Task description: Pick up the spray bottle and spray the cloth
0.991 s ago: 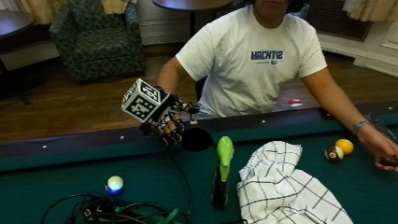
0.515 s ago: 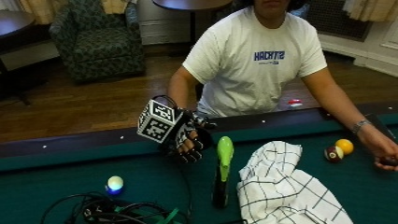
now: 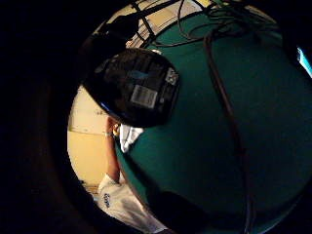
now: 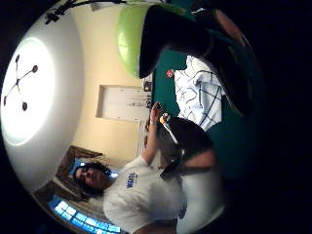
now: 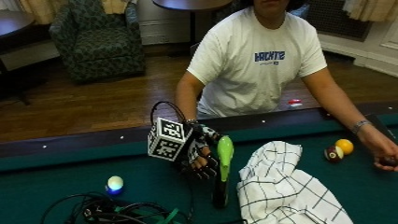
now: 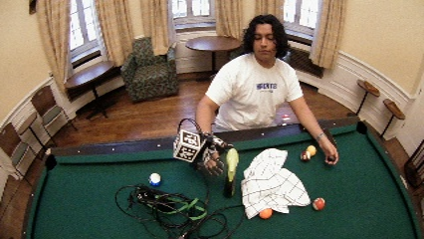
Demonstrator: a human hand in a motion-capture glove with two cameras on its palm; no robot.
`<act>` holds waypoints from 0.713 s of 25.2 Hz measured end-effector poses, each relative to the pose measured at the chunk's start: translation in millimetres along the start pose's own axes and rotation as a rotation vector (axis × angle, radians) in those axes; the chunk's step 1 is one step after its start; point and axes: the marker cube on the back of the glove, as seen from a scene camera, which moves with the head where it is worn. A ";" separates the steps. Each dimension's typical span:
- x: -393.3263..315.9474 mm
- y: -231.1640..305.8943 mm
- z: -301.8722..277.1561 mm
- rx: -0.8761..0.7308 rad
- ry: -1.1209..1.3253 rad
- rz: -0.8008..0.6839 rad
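A spray bottle (image 5: 222,164) with a lime-green head and a dark body stands upright on the green felt (image 5: 62,182). My gloved right hand (image 5: 200,161) hangs just left of the bottle's head, fingers pointing down and spread, almost touching it. No finger is curled round the bottle. The thumb side palm view shows the green head (image 4: 128,36) close by, behind a dark gloved finger (image 4: 170,31). The dark labelled body (image 3: 134,87) is close in the little finger side palm view. A white checked cloth (image 5: 281,191) lies crumpled just right of the bottle, also seen as cloth (image 6: 271,184).
A tangle of black cables (image 5: 118,212) and a white-and-blue ball (image 5: 115,183) lie left of the bottle. A yellow ball (image 5: 344,146) and a striped ball (image 5: 333,154) sit near the person's bare hand (image 5: 386,156). Two orange balls (image 6: 265,213) lie by the cloth's near edge.
My gloved hand has come down from the rail and moved right, from well left of the bottle to right beside its green head. Bottle and cloth have stayed put.
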 end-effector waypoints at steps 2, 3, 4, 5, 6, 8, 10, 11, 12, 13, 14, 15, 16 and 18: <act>0.3 -7.1 5.2 -0.002 -0.017 0.006; 0.2 -10.5 7.5 -0.003 -0.027 0.010; 0.0 -13.8 9.5 -0.003 -0.037 0.012; -0.3 -16.9 11.4 -0.004 -0.047 0.014; -0.8 -19.9 13.1 -0.004 -0.056 0.015; -1.8 -25.2 16.5 -0.006 -0.072 0.015; -2.6 -29.6 19.7 -0.009 -0.087 0.016; -3.0 -31.7 20.9 -0.010 -0.094 0.015; -3.6 -34.0 22.0 -0.009 -0.100 0.013; -4.2 -36.2 22.8 -0.007 -0.106 0.012; -4.7 -38.3 23.5 -0.007 -0.111 0.012; -4.9 -40.0 24.2 -0.008 -0.116 0.014; -4.8 -41.4 25.0 -0.011 -0.120 0.018; -4.2 -44.2 26.7 -0.020 -0.132 0.023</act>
